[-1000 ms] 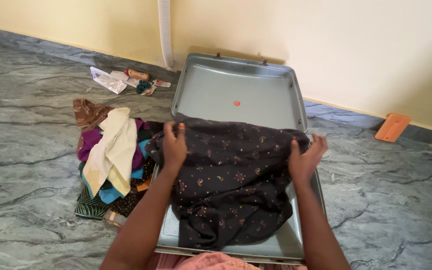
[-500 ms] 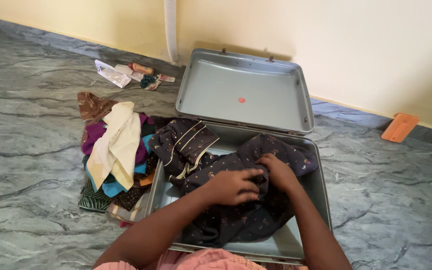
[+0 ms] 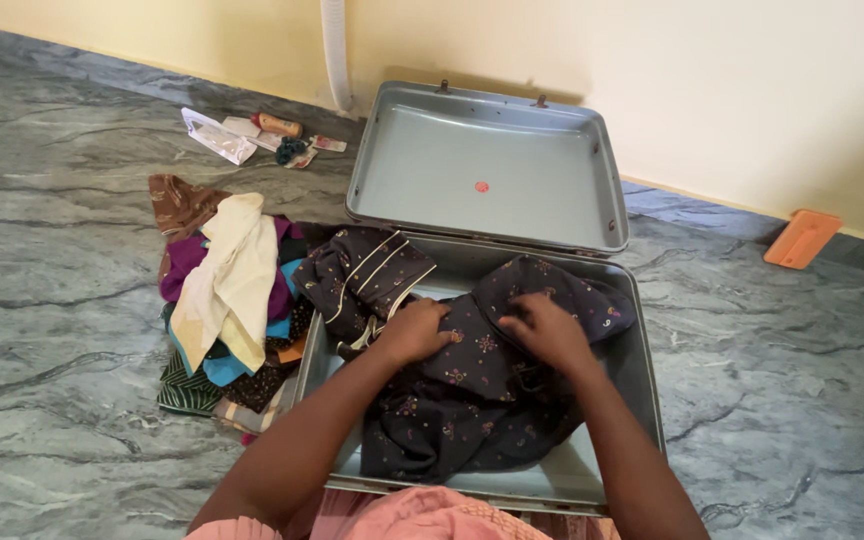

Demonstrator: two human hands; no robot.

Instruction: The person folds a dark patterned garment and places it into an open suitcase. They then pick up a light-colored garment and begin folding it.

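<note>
A clothes pile [image 3: 227, 300], small litter [image 3: 252, 135] and an orange block [image 3: 802, 239] on the floor.

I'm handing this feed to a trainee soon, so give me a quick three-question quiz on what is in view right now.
1. True or false: both hands press on the dark patterned garment inside the open grey metal suitcase.
2. Which lies on the floor beside the suitcase, on the person's left? A) pile of colourful clothes B) stack of books C) pair of shoes
3. What colour is the small flat object by the wall on the right?

Key: 1 true, the left hand and right hand both rest on it. 2 A, the pile of colourful clothes. 3 orange, the orange flat object.
</note>
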